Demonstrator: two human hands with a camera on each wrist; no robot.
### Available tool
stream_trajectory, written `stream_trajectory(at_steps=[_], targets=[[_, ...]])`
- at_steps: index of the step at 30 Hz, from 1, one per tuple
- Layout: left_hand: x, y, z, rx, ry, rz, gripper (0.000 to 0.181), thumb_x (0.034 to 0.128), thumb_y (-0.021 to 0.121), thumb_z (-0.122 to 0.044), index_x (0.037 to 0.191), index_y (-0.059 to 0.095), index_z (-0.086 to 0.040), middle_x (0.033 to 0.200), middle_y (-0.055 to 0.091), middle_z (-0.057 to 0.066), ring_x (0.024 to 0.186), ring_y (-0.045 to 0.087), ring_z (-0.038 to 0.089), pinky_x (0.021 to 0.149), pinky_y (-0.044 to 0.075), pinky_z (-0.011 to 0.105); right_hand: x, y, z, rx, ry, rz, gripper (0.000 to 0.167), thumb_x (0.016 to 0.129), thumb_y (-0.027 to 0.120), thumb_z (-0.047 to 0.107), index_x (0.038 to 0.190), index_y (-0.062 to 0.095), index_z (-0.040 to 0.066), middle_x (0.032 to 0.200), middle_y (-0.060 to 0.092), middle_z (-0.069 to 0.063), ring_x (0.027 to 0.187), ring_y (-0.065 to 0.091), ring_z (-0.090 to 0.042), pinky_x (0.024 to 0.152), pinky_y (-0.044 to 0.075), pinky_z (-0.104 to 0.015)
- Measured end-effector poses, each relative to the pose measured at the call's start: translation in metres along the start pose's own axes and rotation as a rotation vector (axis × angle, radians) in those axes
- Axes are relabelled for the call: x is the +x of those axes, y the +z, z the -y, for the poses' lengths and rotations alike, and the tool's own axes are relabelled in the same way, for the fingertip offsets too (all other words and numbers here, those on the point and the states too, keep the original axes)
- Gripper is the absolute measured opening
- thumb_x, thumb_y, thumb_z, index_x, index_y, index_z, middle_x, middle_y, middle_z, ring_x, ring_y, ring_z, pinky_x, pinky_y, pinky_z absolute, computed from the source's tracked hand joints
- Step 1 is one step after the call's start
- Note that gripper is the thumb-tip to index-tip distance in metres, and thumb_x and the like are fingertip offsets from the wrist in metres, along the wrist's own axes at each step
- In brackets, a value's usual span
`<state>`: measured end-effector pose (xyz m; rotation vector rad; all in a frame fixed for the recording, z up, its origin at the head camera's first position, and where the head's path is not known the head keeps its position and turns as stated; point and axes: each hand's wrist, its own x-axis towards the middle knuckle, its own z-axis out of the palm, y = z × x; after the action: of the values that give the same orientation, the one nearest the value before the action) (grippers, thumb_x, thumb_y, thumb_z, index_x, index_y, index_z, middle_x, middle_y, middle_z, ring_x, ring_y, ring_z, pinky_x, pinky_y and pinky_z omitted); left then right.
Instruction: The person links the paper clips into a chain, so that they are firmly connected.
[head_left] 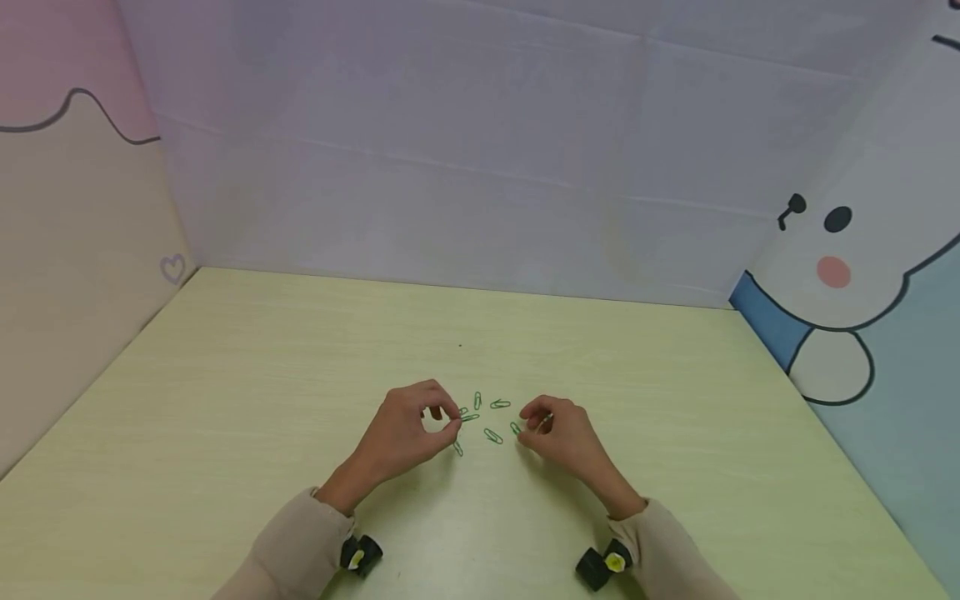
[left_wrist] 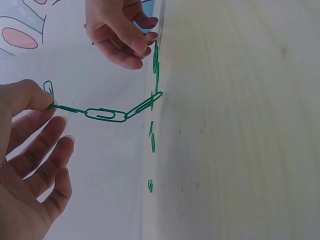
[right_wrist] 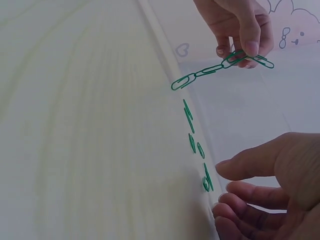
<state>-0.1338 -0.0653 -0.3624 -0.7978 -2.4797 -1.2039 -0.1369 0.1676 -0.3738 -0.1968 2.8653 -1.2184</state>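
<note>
Between thumb and index finger, the left hand (head_left: 405,429) pinches a chain of green paper clips. In the left wrist view, the linked clips (left_wrist: 106,115) stretch from its fingertips toward the right, with one clip end sticking up behind the thumb. The right wrist view shows the same chain (right_wrist: 208,70) sloping down from the left hand (right_wrist: 250,30). The right hand (head_left: 566,437) is held with thumb and index finger apart and nothing seen between them. A loose green clip (head_left: 515,427) is beside its fingertips. Other loose clips (head_left: 492,436) lie between the two hands.
The pale wooden table (head_left: 262,375) extends around both hands. Behind it hangs a plain light cloth (head_left: 450,167), with cartoon-printed panels (head_left: 862,250) along the sides. Each wrist wears a small black device (head_left: 362,556).
</note>
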Motion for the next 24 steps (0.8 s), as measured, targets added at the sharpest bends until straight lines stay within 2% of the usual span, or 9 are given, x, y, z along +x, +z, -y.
stream_trajectory(at_steps=[7,14,24], targets=[[-0.0019,-0.0004,-0.0007,0.002,-0.002,0.010,0.013,0.0768,0.073,-0.005,0.076,0.068,-0.017,0.079,0.065,-0.008,0.070,0.058,0.016,0.063,0.045,0.022,-0.0006,0.0065,-0.0011,-0.081,-0.002,-0.018,0.011,0.073,0.073,0.001,0.083,0.068,0.004,0.069,0.057,0.000,0.064,0.049,-0.011,0.058,0.041,-0.023],[-0.0024,-0.0025,-0.0018,-0.004,-0.001,0.020,0.013,0.0773,0.073,-0.005,0.076,0.068,-0.017,0.080,0.066,-0.008,0.071,0.058,0.015,0.064,0.047,0.027,0.0009,0.0084,0.0034,-0.130,-0.005,-0.003,0.005,0.074,0.070,0.001,0.078,0.068,0.003,0.066,0.056,0.000,0.062,0.047,-0.011,0.058,0.039,-0.024],[-0.0029,-0.0029,-0.0015,0.005,-0.023,0.036,0.011,0.0779,0.073,-0.007,0.078,0.069,-0.017,0.080,0.066,-0.009,0.071,0.056,0.010,0.064,0.045,0.022,0.0016,0.0110,0.0051,-0.168,0.010,0.022,0.004,0.077,0.069,0.002,0.074,0.067,0.004,0.065,0.057,0.000,0.061,0.047,-0.010,0.057,0.040,-0.023]])
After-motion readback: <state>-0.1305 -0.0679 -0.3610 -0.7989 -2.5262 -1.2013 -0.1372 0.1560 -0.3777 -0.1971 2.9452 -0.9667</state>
